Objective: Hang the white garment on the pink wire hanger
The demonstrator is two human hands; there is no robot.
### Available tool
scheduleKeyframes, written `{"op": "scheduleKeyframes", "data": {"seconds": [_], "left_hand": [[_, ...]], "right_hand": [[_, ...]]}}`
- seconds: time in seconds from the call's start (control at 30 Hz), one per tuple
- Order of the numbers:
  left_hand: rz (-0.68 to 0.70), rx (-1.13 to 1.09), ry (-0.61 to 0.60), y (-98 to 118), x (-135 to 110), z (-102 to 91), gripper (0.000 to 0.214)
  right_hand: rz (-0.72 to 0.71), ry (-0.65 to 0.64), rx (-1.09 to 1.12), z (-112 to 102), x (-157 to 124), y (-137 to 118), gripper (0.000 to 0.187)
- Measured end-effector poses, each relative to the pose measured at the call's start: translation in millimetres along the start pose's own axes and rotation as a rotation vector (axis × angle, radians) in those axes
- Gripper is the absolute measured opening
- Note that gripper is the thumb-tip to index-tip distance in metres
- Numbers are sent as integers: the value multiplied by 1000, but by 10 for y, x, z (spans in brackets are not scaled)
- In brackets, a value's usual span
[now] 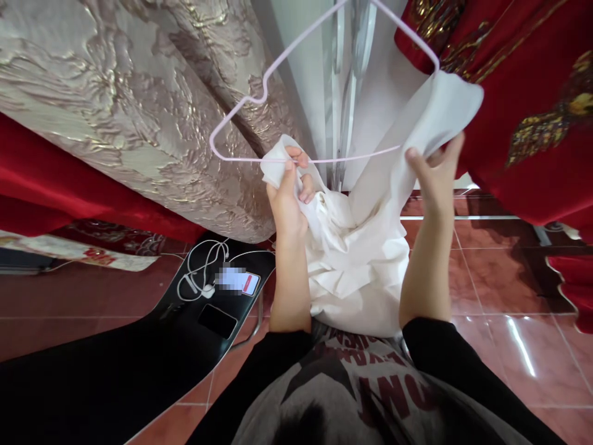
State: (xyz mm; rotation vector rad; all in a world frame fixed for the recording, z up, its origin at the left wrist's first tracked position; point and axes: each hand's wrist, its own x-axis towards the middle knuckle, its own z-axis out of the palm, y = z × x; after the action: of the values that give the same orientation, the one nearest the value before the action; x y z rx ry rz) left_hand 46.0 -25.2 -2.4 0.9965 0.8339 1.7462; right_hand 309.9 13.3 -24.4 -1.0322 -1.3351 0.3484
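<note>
A white garment [370, 247] hangs in folds between my two hands, partly draped over a thin pale-pink wire hanger [259, 99]. My left hand [290, 191] is closed, pinching the garment's left corner against the hanger's bottom bar. Over on the other side, my right hand [435, 176] is raised and grips the garment's upper edge near the hanger's right shoulder, thumb in front and fingers behind the cloth. The hanger's hook is out of view at the top.
Gold-embroidered beige fabric [139, 111] hangs at the left over red cloth [41, 179]. Red embroidered garments [532, 105] hang at the right. A black chair [152, 346] at lower left bears a white cable [204, 272], a phone and a card. The floor is red tile [500, 290].
</note>
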Motion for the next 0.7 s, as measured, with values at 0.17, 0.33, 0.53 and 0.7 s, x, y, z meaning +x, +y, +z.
{"op": "scheduleKeyframes", "data": {"seconds": [0.17,0.33,0.53,0.7], "left_hand": [[-12,132,4,-7,-24,-45,50],[-8,152,-7,8,-21,-87,54],[41,22,-55,-17,-30,-14,56],[-2,47,-54,4,-33,-31,59]], "right_hand": [[68,166,-89,400,-289,-33,67],[78,451,-79,480,-294,-248,45],[52,508,-66,402,-77,-341,26],[101,402,130,218,184,-714,28]]}}
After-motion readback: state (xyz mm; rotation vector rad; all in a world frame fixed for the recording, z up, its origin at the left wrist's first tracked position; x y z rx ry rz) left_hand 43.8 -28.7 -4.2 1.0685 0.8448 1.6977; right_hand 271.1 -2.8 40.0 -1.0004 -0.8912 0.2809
